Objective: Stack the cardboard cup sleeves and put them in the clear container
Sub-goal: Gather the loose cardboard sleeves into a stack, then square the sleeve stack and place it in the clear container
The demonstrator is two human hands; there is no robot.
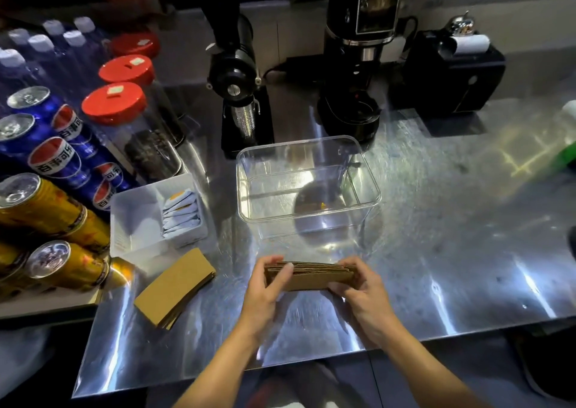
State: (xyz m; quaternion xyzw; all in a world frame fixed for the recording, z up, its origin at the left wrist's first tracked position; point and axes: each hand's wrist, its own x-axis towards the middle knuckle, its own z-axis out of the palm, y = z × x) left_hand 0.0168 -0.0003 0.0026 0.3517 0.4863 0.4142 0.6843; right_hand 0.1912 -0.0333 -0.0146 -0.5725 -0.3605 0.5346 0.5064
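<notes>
A stack of flat brown cardboard cup sleeves (311,276) is held on edge just above the steel counter, in front of me. My left hand (268,292) grips its left end and my right hand (364,295) grips its right end. A second pile of sleeves (174,286) lies flat on the counter to the left, apart from both hands. The clear container (308,217) stands open and empty just beyond the held stack.
A white divided tray (137,220) with paper packets sits left of the container. Soda cans (46,208), red-lidded jars (115,102) and bottles crowd the left side. Two black grinders (240,95) and a receipt printer (452,70) line the back. The steel counter's (452,251) front edge is near my arms.
</notes>
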